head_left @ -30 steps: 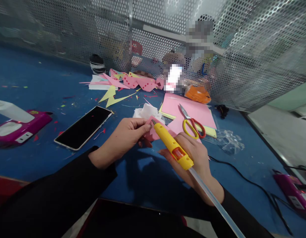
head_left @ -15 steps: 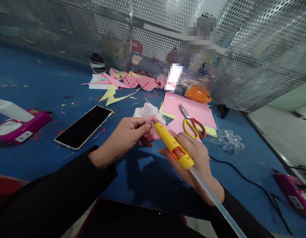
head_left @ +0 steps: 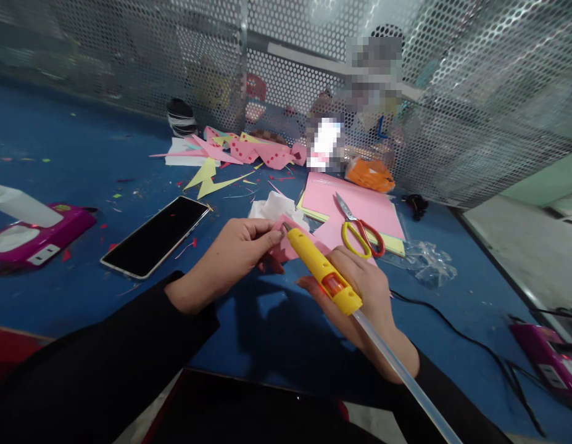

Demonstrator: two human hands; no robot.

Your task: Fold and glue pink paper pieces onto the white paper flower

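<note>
Between its thumb and fingers, my left hand (head_left: 234, 256) pinches a piece of pink paper (head_left: 286, 246) above the table. My right hand (head_left: 360, 290) is wrapped around a yellow hot glue gun (head_left: 319, 265). The gun's metal tip meets or nearly meets the pink paper close to my left thumb. From the gun's rear a long clear glue stick (head_left: 397, 367) runs toward the bottom edge. Crumpled white paper (head_left: 276, 206) lies just behind the pink piece. Scissors with yellow and red handles (head_left: 360, 228) rest on pink sheets (head_left: 350, 200) beyond my right hand.
A phone (head_left: 157, 237) and a purple power strip (head_left: 45, 234) lie to the left. Paper scraps (head_left: 207, 179) and red-dotted pink pieces (head_left: 262, 151) lie toward the perforated metal partition (head_left: 286, 98). An orange packet (head_left: 369, 176), clear plastic (head_left: 429, 265) and a black cable (head_left: 452, 327) are to the right.
</note>
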